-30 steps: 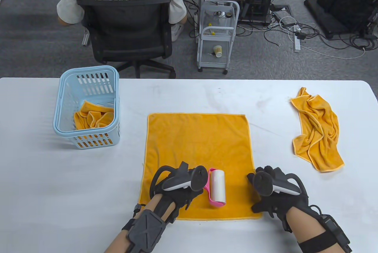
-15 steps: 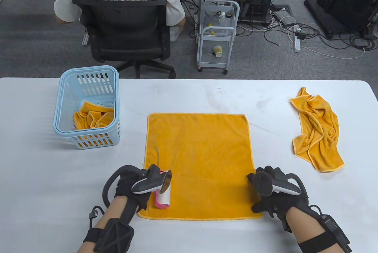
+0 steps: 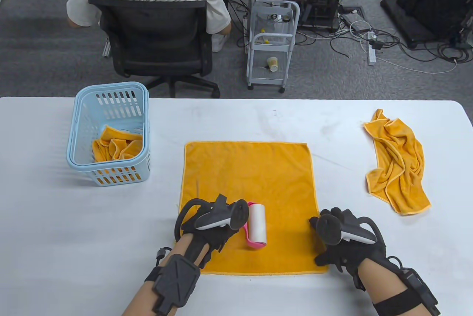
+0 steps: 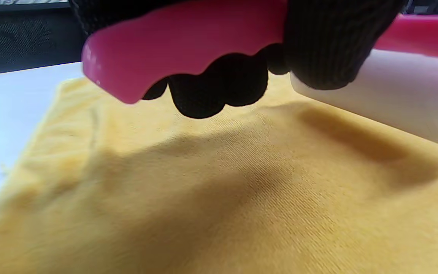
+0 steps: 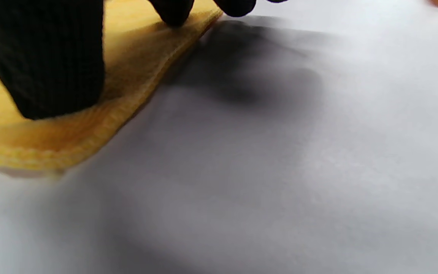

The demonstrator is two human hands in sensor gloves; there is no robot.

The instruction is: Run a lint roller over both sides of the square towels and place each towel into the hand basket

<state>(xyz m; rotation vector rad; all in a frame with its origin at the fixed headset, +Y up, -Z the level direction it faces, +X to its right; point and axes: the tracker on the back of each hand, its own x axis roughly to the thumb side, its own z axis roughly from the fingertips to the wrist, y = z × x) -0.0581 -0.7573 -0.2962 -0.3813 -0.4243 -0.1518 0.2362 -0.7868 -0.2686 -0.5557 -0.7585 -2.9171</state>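
From above, the left hand (image 3: 210, 229) grips the pink lint roller (image 3: 256, 225) on the flat orange towel (image 3: 251, 172), right hand (image 3: 342, 247) pressing its near corner down with spread fingers. The left wrist view shows fingers (image 4: 219, 87) curled round the handle; the right wrist view shows fingertips (image 5: 48, 68) flat on the towel edge.
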